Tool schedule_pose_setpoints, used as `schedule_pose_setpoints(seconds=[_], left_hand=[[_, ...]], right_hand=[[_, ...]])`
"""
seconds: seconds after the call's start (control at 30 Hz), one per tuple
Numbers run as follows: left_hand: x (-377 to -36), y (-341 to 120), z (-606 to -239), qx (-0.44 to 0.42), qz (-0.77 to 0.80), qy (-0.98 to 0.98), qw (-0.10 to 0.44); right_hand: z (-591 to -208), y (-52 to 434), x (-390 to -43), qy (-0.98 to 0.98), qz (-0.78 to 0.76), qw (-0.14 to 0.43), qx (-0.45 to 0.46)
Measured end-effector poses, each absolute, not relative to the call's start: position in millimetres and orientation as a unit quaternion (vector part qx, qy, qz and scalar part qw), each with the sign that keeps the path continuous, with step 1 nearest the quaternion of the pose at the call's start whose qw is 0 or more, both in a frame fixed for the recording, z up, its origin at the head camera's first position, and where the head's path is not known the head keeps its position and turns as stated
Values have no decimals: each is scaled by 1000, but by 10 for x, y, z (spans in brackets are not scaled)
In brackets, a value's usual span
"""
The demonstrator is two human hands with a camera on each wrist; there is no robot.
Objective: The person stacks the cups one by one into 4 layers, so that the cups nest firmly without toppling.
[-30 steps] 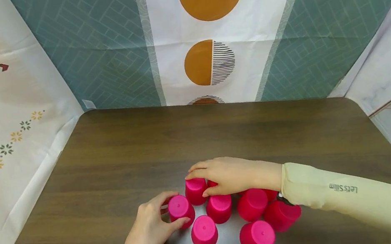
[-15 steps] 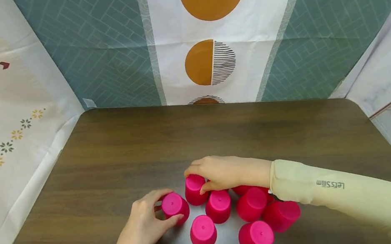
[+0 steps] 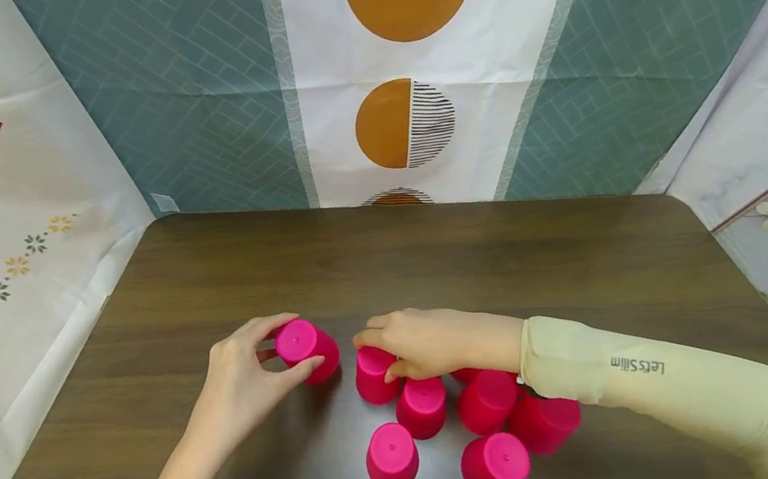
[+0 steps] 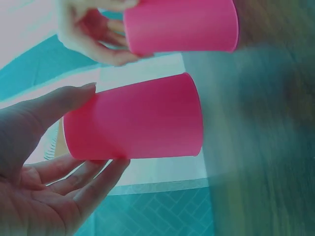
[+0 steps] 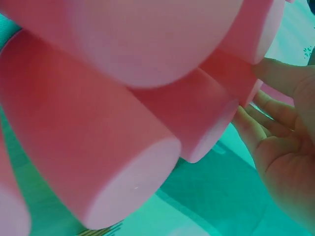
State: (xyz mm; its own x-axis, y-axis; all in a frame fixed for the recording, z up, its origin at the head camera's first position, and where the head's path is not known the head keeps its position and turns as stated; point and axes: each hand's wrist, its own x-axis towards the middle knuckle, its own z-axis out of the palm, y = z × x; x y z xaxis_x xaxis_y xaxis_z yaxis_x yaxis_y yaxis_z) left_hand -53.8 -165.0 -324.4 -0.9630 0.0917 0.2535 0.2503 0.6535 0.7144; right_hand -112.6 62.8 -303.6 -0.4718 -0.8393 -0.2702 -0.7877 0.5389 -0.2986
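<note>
My left hand (image 3: 245, 384) grips a bright pink plastic cup (image 3: 307, 352), upside down, thumb on the near side and fingers on the far side. In the left wrist view that cup (image 4: 135, 120) spans between thumb and fingertips. To its right, my right hand (image 3: 422, 341) pinches a second upside-down pink cup (image 3: 377, 381) from above, beside the group. Right wrist view: thumb and fingertips of the right hand (image 5: 285, 132) are on a cup (image 5: 231, 76) partly hidden behind other cups.
Several more pink cups stand upside down nearby, including a front cup (image 3: 392, 458), one (image 3: 422, 408) beside the right hand's cup, and a tilted one (image 3: 496, 467). Others lie partly under the right forearm. The brown wooden table (image 3: 507, 262) ends at a patterned cloth wall (image 3: 201, 109).
My left hand has carried its cup away from the group, to the left and toward the back of the table. The right hand has closed its fingers on its cup, which stays nearly in place.
</note>
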Motion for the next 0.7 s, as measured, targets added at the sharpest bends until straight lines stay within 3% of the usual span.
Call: schedule_pose_setpoints(seconds=[0.7], left_hand=[[-1716, -1259, -3441, -132, -402, -905, 49]], right_hand=[[-2881, 890, -1200, 863, -133, 124, -470]])
